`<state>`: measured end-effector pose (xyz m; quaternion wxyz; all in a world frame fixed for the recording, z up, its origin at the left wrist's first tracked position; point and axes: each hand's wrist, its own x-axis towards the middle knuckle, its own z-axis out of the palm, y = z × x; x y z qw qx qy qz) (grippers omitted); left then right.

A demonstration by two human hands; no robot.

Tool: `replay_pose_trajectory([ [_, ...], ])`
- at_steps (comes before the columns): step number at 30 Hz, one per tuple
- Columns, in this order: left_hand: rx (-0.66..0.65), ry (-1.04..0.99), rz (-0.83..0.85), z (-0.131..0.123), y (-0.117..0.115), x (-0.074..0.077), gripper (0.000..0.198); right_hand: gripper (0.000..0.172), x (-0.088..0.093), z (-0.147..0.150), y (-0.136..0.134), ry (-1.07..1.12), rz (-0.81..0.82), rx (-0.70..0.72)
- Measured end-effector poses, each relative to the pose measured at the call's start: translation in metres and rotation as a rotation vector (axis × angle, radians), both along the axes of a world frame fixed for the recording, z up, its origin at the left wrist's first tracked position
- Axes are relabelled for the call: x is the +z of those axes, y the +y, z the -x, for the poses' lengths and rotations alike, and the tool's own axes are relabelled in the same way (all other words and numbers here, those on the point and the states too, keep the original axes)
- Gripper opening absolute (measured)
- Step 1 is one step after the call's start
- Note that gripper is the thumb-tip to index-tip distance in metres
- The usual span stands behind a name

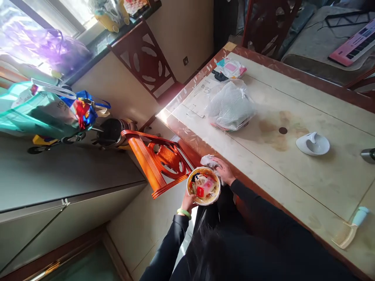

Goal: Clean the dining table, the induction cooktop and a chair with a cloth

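My left hand (188,200) grips the lower left side of a round bowl-shaped container (217,185), with a pale green bangle at the wrist. Inside lie crumpled wrappers and a small red packet (200,191). My right hand (225,171) is closed on a crumpled white cloth (208,160), which may be tissue, at the table's edge just beside the container's upper right rim. Some of that hand's fingers are hidden by the cloth. The container is held above my lap, between the table (263,168) and an orange-brown wooden chair (143,168).
On the table are a white plastic bag (231,107), a booklet (202,89), a wipes pack (233,68), a white dish (313,144) and a comb (347,234). Another chair (146,58) stands by the window. Bags (38,109) lie at the left; a pink keyboard (353,47) is far right.
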<state>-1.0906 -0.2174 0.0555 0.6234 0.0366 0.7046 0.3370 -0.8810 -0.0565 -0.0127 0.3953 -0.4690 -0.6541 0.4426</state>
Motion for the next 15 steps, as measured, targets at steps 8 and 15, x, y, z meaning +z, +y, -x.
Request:
replay_pose_trajectory([
  [8,-0.127,0.101,-0.048,-0.018,0.07,0.042,0.066,0.043,-0.006,-0.156,0.073,-0.188,0.013,-0.292],
  [15,-0.09,0.062,-0.142,-0.054,0.156,0.051,0.073,0.031,-0.008,-0.168,0.08,-0.141,0.028,-0.224],
])
